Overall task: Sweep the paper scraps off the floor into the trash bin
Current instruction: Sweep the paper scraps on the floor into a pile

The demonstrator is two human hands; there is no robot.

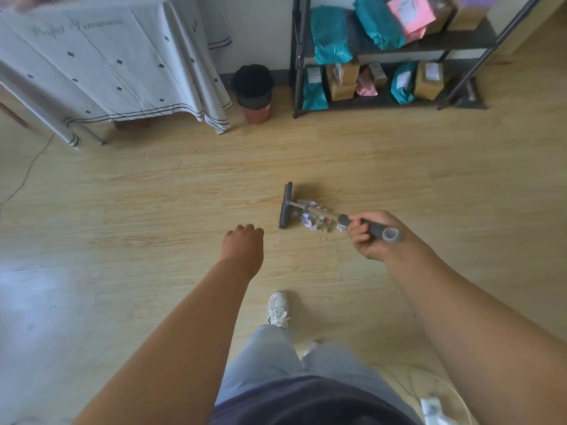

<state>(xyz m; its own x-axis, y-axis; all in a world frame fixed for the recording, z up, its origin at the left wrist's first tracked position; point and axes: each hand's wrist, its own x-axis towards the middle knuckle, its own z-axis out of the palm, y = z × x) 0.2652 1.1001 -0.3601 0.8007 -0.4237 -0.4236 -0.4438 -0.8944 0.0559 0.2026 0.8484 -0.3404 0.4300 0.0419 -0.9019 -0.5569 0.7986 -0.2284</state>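
A small pile of white and coloured paper scraps (310, 221) lies on the wooden floor, just right of the dark broom head (285, 205). My right hand (372, 237) grips the grey handle of the broom, whose wooden shaft slants down to the head. My left hand (244, 245) hangs in the air left of the pile, fingers curled, holding nothing. The trash bin (254, 92), reddish with a black liner, stands at the far wall between the draped table and the shelf.
A table under a white cloth (101, 65) fills the far left. A black metal shelf (395, 53) with parcels stands at the far right. A thin cable (27, 173) runs across the floor at left. My white shoe (278, 308) is below the pile.
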